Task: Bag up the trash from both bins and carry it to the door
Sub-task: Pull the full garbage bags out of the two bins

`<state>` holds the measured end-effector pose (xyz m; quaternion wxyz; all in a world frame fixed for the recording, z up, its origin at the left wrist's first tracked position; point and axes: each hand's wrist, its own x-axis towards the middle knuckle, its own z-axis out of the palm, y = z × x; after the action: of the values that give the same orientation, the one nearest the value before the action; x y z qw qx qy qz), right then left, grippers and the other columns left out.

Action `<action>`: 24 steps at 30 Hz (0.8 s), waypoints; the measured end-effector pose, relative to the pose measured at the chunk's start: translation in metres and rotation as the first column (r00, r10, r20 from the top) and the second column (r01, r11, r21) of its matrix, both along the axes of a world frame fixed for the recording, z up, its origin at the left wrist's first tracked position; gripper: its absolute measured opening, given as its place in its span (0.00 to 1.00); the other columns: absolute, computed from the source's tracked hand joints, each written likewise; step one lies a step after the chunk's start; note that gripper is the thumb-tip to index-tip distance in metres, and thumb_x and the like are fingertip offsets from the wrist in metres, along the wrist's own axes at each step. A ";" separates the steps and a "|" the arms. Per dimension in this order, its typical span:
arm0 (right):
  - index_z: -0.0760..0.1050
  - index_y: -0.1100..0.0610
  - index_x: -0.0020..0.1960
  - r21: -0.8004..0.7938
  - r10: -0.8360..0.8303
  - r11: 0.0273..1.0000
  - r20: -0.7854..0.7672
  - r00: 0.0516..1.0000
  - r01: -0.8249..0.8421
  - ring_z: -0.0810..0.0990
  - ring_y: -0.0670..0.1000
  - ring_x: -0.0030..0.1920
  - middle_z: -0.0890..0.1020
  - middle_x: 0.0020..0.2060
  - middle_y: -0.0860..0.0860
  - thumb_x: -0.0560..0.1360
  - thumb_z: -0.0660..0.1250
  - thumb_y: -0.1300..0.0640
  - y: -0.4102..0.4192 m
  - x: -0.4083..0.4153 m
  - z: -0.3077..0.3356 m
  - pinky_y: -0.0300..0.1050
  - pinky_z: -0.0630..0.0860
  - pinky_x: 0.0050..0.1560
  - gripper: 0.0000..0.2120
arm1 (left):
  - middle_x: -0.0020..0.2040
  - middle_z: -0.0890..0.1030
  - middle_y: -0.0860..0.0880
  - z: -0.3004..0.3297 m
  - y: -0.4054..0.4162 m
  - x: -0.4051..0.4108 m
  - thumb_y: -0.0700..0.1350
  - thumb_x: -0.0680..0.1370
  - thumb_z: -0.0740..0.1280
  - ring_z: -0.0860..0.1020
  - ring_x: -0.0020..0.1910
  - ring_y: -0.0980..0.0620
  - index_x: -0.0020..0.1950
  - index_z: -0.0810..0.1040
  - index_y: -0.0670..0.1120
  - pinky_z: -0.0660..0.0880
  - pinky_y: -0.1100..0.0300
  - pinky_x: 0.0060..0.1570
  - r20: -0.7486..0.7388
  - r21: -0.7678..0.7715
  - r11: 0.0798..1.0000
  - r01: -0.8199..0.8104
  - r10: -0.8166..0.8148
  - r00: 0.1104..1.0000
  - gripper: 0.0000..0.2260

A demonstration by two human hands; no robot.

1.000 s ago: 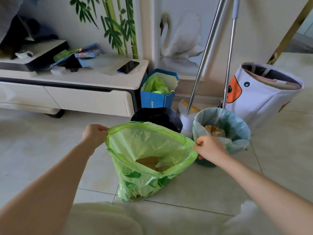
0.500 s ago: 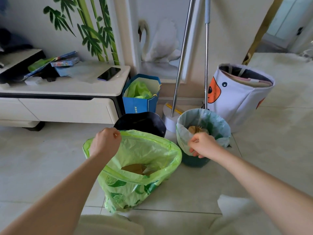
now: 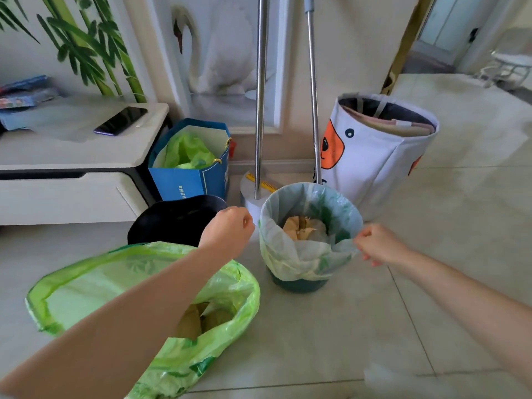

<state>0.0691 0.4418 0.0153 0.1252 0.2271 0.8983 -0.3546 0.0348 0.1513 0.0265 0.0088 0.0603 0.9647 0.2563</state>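
Hands: both raised at the second bin, one to each side of its rim.
Green drawstring plastic bag (image 3: 230,286): under the left forearm, slumped open on the floor, brown trash inside.
Black empty bin (image 3: 172,220): just behind the left hand.
Dark green round bin with pale liner (image 3: 305,249): between the hands, brown paper inside.
Step tip: gather liner rim evenly from opposite sides, lift straight up.
Right hand (image 3: 380,244): pinching liner edge.
Left hand (image 3: 227,233): fingers curled, apparently holding nothing, just beside the rim.

Home living rm: TV cabinet (image 3: 86,156), laundry basket (image 3: 380,156), tiled floor (image 3: 431,298).
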 end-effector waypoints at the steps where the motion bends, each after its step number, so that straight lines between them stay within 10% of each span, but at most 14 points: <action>1: 0.72 0.60 0.39 -0.050 -0.063 0.997 -0.004 0.998 0.063 0.76 0.58 0.35 0.77 0.35 0.60 0.75 0.61 0.61 0.006 -0.005 -0.007 0.46 0.74 0.34 0.07 | 0.43 0.80 0.44 -0.006 0.010 -0.008 0.43 0.77 0.60 0.79 0.41 0.45 0.45 0.79 0.41 0.78 0.49 0.42 0.024 0.025 1.000 -0.009 0.008 1.000 0.10; 9: 0.67 0.55 0.66 -0.452 -0.266 0.800 0.322 0.908 0.395 0.77 0.59 0.54 0.71 0.61 0.60 0.73 0.69 0.45 0.044 -0.027 -0.052 0.51 0.78 0.50 0.27 | 0.53 0.80 0.40 -0.070 0.045 -0.070 0.52 0.79 0.59 0.79 0.51 0.41 0.58 0.76 0.40 0.78 0.47 0.55 0.413 0.150 0.931 -0.333 0.248 0.877 0.17; 15: 0.74 0.58 0.51 -0.650 -0.322 0.590 0.353 0.878 0.478 0.77 0.58 0.51 0.78 0.49 0.57 0.78 0.58 0.40 0.058 -0.046 -0.069 0.54 0.75 0.58 0.20 | 0.63 0.74 0.39 -0.085 0.073 -0.102 0.60 0.80 0.55 0.74 0.62 0.40 0.68 0.67 0.39 0.70 0.46 0.65 0.685 0.249 0.675 -0.694 0.384 0.619 0.27; 24: 0.77 0.59 0.58 -0.598 -0.314 0.640 0.369 0.875 0.482 0.81 0.55 0.47 0.83 0.49 0.56 0.75 0.66 0.56 0.061 -0.053 -0.065 0.48 0.80 0.43 0.12 | 0.41 0.75 0.44 -0.087 0.060 -0.109 0.50 0.77 0.65 0.76 0.40 0.46 0.57 0.75 0.38 0.75 0.52 0.43 0.581 0.229 0.794 -0.562 0.352 0.734 0.17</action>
<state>0.0161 0.5029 -0.0501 0.2206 0.3990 0.6136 -0.6447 -0.0739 0.2114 -0.0600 0.1869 -0.2536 0.8392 0.4433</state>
